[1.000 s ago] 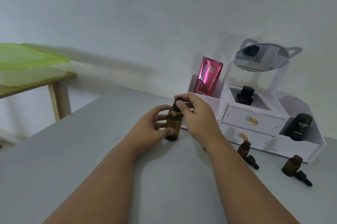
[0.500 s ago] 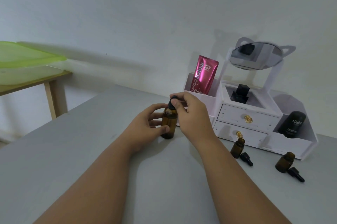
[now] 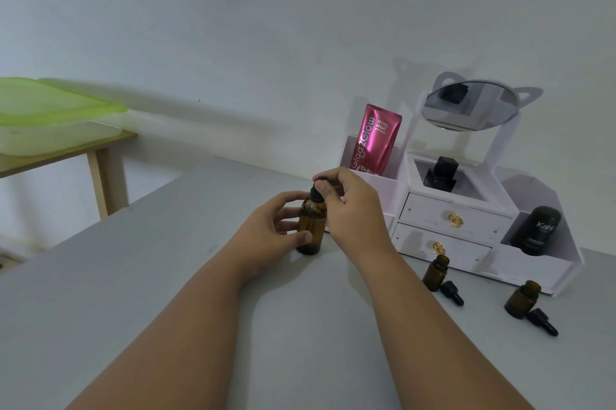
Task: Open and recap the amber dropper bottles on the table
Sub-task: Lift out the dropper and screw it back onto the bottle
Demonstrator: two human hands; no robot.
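Standing upright just left of the white organizer [image 3: 473, 243], the amber dropper bottle [image 3: 311, 226] is steadied by the left hand [image 3: 270, 233] gripping its body while the right hand [image 3: 353, 206] pinches its black dropper cap [image 3: 316, 193]. Glass looks light, smooth, breakable; twist at the cap's collar.

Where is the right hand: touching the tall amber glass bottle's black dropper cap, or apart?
Touching. The head view shows the right hand pinching the black dropper cap.

Dim, cool, soft light; faint shadows on the wall [image 3: 233, 26]; wide-angle bending at edges.
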